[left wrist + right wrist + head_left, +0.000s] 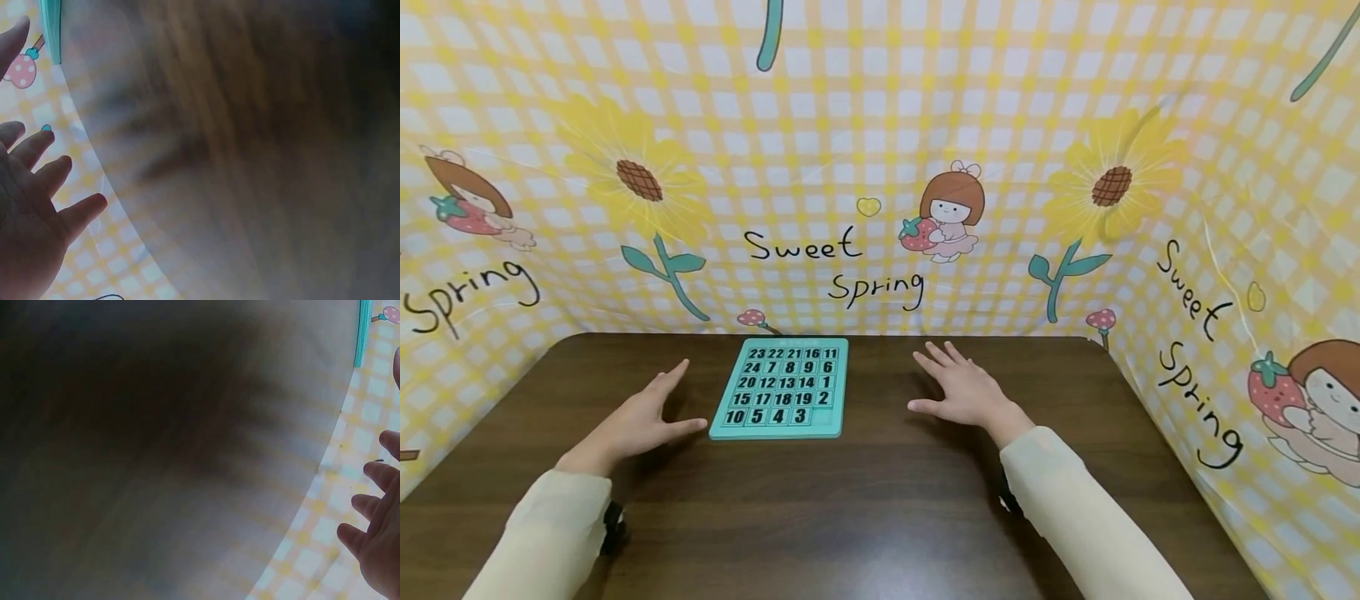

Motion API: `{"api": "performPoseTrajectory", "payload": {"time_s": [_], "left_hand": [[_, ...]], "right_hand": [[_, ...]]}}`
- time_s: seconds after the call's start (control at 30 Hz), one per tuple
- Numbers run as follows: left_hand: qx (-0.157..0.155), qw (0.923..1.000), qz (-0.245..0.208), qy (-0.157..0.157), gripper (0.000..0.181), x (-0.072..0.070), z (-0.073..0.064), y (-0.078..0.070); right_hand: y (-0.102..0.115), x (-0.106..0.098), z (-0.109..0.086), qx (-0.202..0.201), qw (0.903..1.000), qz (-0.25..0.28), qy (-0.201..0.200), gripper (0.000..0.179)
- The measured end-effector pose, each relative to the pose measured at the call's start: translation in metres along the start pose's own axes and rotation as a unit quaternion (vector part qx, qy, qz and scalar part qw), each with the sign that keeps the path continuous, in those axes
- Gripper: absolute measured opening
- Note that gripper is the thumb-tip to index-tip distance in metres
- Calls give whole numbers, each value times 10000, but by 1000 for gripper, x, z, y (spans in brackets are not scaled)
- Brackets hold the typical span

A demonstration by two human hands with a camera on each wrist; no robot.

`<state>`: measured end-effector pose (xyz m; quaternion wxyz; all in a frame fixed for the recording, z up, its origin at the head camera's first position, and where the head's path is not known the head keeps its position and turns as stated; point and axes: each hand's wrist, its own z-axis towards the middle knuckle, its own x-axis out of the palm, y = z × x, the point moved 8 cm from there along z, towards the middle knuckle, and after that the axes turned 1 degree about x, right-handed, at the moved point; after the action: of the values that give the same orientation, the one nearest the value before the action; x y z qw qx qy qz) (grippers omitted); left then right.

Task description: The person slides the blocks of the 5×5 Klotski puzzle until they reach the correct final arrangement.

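A turquoise number slide puzzle lies flat near the far edge of the table, left of centre. Black numbers mark its tiles, and the one vacant slot is at the lower right corner. My left hand is just left of the puzzle, thumb toward its lower left corner, fingers spread and holding nothing. To the right of the puzzle, a wider gap away, my right hand has its fingers spread and holds nothing. Both wrist views show the fingers of the left hand and right hand extended.
The dark brown wooden table reaches back to a yellow checked cloth printed with flowers and cartoon girls. This cloth stands like a wall behind and on both sides. Each wrist carries a black band at the cream sleeve.
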<state>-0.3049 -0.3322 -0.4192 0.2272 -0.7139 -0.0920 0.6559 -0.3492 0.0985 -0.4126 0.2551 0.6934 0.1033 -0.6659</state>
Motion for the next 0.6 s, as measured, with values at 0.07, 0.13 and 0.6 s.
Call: {"api": "performPoseTrajectory", "payload": {"time_s": [0.07,0.13,0.6], "left_hand": [[-7,10000,36,16,115,2,3,0],[21,10000,26,22,116,4,6,-3],[226,9990,-182,344,110,18,18,-18]], "right_hand": [[4,4,5,-25,9996,245,152,85],[9,7,10,-37,9986,442,298,84],[50,31,34,-89,9880,1288,848,84]]}}
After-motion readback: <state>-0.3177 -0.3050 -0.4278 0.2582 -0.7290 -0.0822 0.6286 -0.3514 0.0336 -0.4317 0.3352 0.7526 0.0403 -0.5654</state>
